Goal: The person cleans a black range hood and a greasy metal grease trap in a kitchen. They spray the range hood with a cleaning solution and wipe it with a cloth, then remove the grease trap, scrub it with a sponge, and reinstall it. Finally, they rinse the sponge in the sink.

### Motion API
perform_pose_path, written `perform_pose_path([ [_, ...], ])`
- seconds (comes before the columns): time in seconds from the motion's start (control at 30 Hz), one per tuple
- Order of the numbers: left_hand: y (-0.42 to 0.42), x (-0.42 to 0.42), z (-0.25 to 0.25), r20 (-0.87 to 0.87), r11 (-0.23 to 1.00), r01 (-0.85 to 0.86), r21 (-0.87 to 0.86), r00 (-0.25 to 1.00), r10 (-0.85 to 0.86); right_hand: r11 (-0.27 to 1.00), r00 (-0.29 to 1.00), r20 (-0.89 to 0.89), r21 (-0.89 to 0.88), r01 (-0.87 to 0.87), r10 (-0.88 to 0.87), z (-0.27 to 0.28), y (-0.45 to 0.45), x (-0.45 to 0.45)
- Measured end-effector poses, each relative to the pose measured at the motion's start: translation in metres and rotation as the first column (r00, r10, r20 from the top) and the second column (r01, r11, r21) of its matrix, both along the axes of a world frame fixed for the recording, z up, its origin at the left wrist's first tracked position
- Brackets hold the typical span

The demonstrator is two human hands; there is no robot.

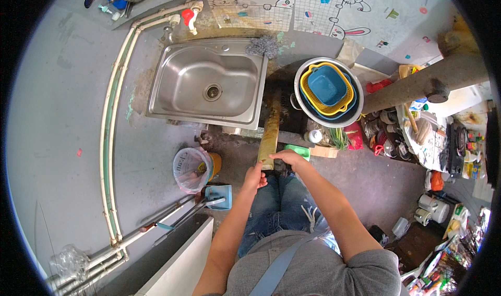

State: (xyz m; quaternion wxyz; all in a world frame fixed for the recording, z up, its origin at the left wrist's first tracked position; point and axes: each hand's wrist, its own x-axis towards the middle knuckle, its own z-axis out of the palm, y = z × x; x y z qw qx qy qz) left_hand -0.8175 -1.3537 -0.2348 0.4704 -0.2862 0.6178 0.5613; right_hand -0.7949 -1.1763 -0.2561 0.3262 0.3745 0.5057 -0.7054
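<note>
A long yellowish-brown board [270, 133], worn and stained, runs away from me between the steel sink and the stacked basins. My left hand [255, 178] grips its near end at the left corner, thumb along the edge and fingers curled. At the right edge of the same end, my right hand [288, 158] holds on with its thumb or finger on top; its other fingers are partly hidden. The stainless steel sink [184, 92] lies just left of the board. To the right stands a large metal basin [300, 107] with a yellow colander [332, 109] and blue basin [327, 85] nested in it.
A lined waste bin [191, 172] and a blue dustpan [219, 196] stand at left. Near my right hand are a green plastic container [299, 151] and a white bottle [313, 136]. A thick pipe [426, 81] crosses at right. A scouring pad [263, 45] rests on the sink's corner.
</note>
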Motion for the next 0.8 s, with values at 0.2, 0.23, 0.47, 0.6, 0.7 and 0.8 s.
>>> perform_pose_path([
  [0.2, 0.024, -0.001, 0.021, -0.312, 0.95, 0.209, -0.231, 0.909, -0.276, 0.926, 0.968, 0.149, -0.293, 0.238, -0.202, -0.024, 0.0, 0.029],
  [0.23, 0.026, -0.001, 0.024, -0.32, 0.945, 0.213, -0.25, 0.903, -0.288, 0.91, 0.954, 0.162, -0.294, 0.292, -0.254, -0.028, -0.003, 0.029],
  [0.47, 0.018, 0.002, 0.007, -0.296, 0.943, 0.223, -0.248, 0.909, -0.293, 0.92, 0.969, 0.185, -0.325, 0.22, -0.166, -0.015, 0.002, 0.027],
  [0.6, 0.018, 0.005, -0.005, -0.497, 0.806, 0.307, -0.505, 0.66, -0.563, 0.886, 0.952, 0.192, -0.36, 0.294, -0.238, -0.031, -0.003, 0.035],
  [0.7, 0.037, -0.002, 0.041, -0.461, 0.686, 0.39, -0.614, 0.528, -0.713, 0.827, 0.914, 0.233, -0.396, 0.4, -0.331, -0.037, -0.004, 0.043],
  [0.8, 0.048, -0.004, 0.056, -0.393, 0.614, 0.457, -0.644, 0.491, -0.777, 0.747, 0.873, 0.271, -0.452, 0.487, -0.405, -0.041, -0.004, 0.05],
])
